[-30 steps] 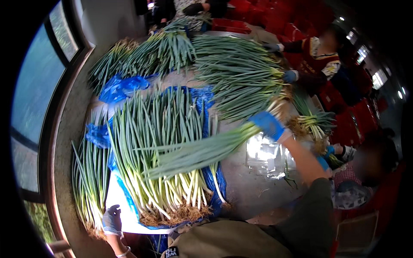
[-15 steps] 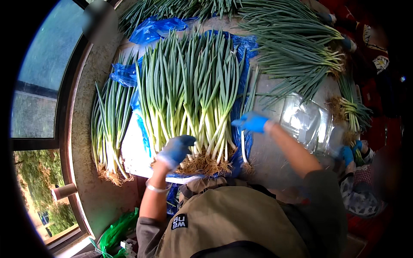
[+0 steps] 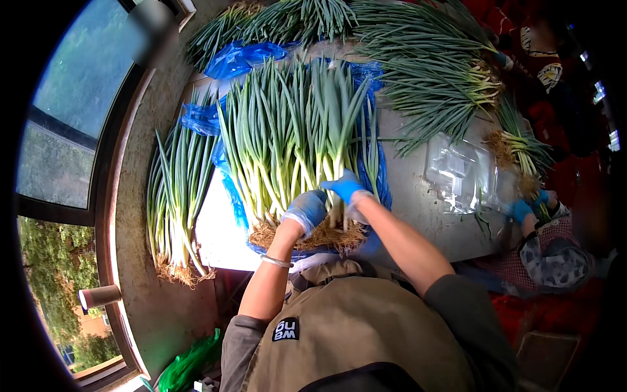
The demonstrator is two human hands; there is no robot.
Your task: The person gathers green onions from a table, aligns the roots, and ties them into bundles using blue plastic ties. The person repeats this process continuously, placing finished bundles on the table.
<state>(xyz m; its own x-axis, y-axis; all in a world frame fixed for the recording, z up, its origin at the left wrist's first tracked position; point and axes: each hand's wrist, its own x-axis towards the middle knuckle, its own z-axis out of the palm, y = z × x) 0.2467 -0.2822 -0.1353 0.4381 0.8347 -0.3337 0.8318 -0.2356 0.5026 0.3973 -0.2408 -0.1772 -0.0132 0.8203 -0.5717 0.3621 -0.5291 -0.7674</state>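
Grey table (image 3: 415,225), window (image 3: 85,85) at left, blue-gloved hands (image 3: 307,209) (image 3: 346,187) close together against scallion stems (image 3: 337,163), grip unclear

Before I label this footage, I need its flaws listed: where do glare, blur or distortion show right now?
Head view: glare whitens the clear plastic packaging; the window frame bows near the fisheye rim; a blurred patch sits upper left; the upper right falls dark; spring onions, left hand and right hand look fairly sharp.

Scallions (image 3: 287,144) partly hidden, green plastic (image 3: 191,360) cropped
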